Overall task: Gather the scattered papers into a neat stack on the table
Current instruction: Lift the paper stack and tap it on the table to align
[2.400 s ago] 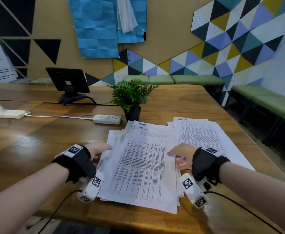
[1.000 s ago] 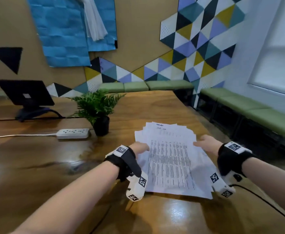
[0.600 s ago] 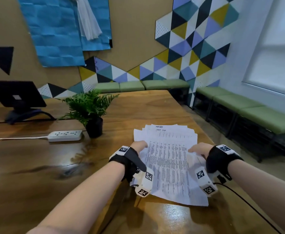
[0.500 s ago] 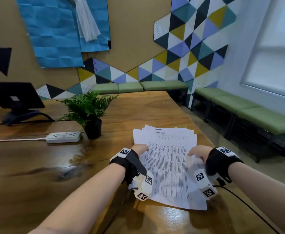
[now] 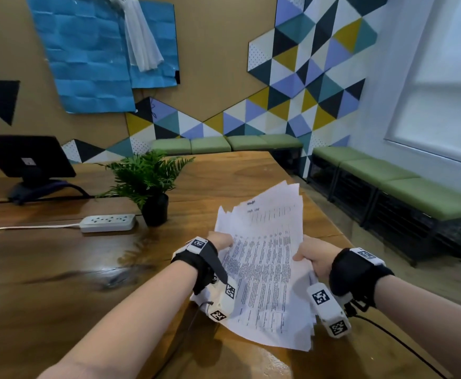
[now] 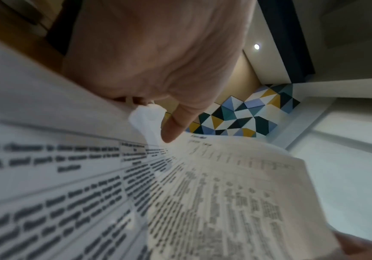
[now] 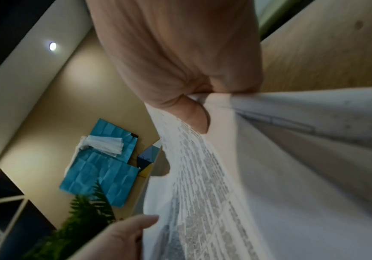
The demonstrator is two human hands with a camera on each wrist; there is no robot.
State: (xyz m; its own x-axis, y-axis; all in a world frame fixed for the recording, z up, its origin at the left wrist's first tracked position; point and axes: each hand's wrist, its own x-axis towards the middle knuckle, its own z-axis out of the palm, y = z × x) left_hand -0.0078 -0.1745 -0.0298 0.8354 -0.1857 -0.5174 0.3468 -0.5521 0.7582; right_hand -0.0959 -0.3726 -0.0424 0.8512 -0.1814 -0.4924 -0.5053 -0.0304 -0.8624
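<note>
A bundle of white printed papers (image 5: 264, 258) is held between both hands above the wooden table (image 5: 59, 269), its far end tilted up and its sheets fanned unevenly. My left hand (image 5: 221, 240) grips the bundle's left edge; in the left wrist view the thumb (image 6: 176, 126) lies on the top sheet of the papers (image 6: 202, 193). My right hand (image 5: 310, 254) grips the right edge, and the right wrist view shows its thumb (image 7: 193, 116) pressed on the papers (image 7: 247, 176). The near end of the bundle hangs low over the table.
A small potted fern (image 5: 148, 181) and a white power strip (image 5: 108, 222) sit on the table to the left of the papers. A dark monitor (image 5: 24, 157) stands at far left. The table's right edge runs beside green benches (image 5: 404, 187).
The spread sheets were pushed together into one bundle. Both hands then closed on its side edges and lifted its far end up off the table.
</note>
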